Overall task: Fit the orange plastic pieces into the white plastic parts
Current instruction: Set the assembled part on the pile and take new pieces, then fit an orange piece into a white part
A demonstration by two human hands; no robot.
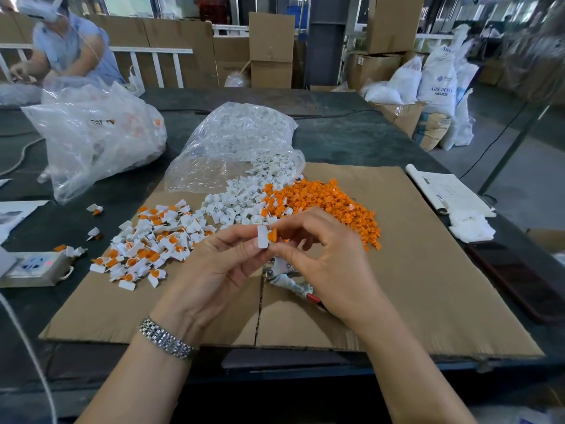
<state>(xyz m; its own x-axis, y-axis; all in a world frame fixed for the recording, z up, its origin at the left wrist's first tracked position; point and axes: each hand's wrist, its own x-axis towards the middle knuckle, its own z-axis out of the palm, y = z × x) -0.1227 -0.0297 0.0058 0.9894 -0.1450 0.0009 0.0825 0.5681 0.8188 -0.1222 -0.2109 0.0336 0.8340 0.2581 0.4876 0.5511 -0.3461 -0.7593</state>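
Note:
My left hand (226, 264) pinches a small white plastic part (262, 236) between thumb and fingertips. My right hand (321, 255) pinches an orange piece (272, 235) that touches the white part's right side. Both hands hover above the cardboard sheet (428, 286). Behind them lies a pile of loose orange pieces (324, 203) and, to its left, a pile of loose white parts (238, 203). A heap of joined white-and-orange parts (146, 243) spreads out to the left.
A clear bag of white parts (238, 139) lies behind the piles; a second bag (94, 139) stands at the left. Pliers with red handles (293, 283) lie under my right hand. A socket strip (33, 267), papers (446, 191), a dark phone (519, 280) and another person (67, 47) surround the work.

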